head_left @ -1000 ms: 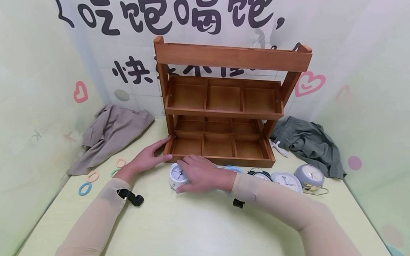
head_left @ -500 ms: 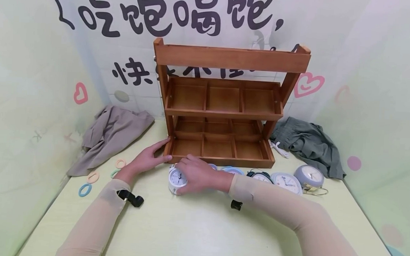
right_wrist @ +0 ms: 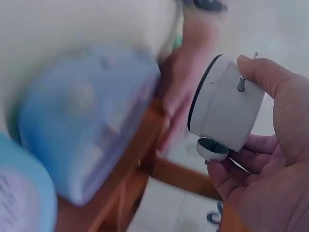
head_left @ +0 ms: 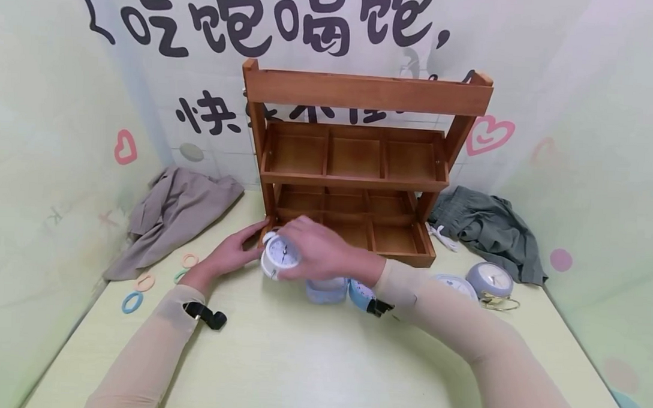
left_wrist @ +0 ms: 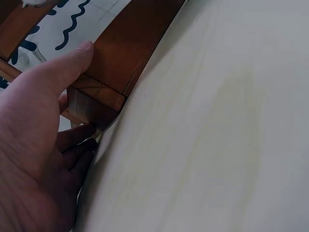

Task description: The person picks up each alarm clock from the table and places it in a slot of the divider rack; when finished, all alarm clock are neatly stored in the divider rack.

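Note:
A small white twin-bell alarm clock [head_left: 281, 251] is in my right hand [head_left: 322, 252], raised in front of the shelf's lower left compartment. In the right wrist view, thumb and fingers pinch the clock's white casing [right_wrist: 231, 104], and a bell cup [right_wrist: 212, 149] sticks out beside the fingertips. My left hand [head_left: 230, 254] grips the lower left corner of the brown wooden shelf [head_left: 354, 183]. The left wrist view has the thumb [left_wrist: 77, 60] along the wood, with the other fingers curled around the side.
Along the shelf's front stand more clocks: a pale blue one [head_left: 326, 291], a brighter blue one [head_left: 360, 294], a light round one [head_left: 455, 285] and a grey-purple one [head_left: 490, 280]. Coloured rings [head_left: 132, 302] lie left. Grey-brown cloth [head_left: 180, 217] and dark green cloth [head_left: 490, 228] flank the shelf.
My right hand has lifted the white alarm clock off the table, upward toward the shelf, after gripping it there. The left hand stays at the shelf's corner.

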`<state>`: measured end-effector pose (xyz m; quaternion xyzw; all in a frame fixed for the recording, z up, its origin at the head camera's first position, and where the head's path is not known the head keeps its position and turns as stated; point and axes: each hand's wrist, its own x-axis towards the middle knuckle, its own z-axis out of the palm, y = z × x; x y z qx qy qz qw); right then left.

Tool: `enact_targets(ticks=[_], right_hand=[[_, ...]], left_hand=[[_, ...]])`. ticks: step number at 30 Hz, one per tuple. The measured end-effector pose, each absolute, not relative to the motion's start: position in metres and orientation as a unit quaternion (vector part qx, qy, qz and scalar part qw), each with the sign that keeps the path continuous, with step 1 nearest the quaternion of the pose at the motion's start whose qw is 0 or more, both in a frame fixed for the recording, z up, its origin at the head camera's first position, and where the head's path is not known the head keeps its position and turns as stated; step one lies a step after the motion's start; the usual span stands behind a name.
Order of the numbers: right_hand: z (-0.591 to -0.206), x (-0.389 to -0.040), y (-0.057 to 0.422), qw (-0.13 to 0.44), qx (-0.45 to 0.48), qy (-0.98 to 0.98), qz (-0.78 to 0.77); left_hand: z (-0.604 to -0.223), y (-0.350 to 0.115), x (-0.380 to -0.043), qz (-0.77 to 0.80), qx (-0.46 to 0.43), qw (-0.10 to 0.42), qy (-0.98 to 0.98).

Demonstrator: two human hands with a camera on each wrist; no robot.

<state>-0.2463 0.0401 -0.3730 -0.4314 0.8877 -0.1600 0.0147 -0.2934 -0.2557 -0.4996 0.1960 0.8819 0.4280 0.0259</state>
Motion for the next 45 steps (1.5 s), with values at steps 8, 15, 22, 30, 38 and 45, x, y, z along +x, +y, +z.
enact_targets(ticks=[8,15,22,30,38,45], right_hand=[[-0.366,-0.297,0.038,-0.004,-0.357,0.925,-0.129],[-0.384,-0.323,0.033,0.01,-0.33,0.938,-0.103],[-0.404,-0.334,0.028,0.03,-0.329,0.941,-0.071],[-0.418,-0.342,0.026,0.04,-0.322,0.944,-0.06],[-0.422,-0.341,0.028,0.048,-0.334,0.94,-0.052],[-0.404,-0.333,0.041,0.082,-0.313,0.939,-0.117]], left_hand=[[-0.501,-0.256,-0.291,0.421,0.184,0.025,0.888],[-0.501,-0.255,-0.289,0.416,0.189,0.02,0.889],[-0.501,-0.255,-0.291,0.418,0.192,0.017,0.888],[-0.5,-0.254,-0.292,0.416,0.191,0.017,0.889],[-0.501,-0.254,-0.291,0.422,0.186,0.021,0.887],[-0.5,-0.255,-0.292,0.413,0.185,0.02,0.892]])
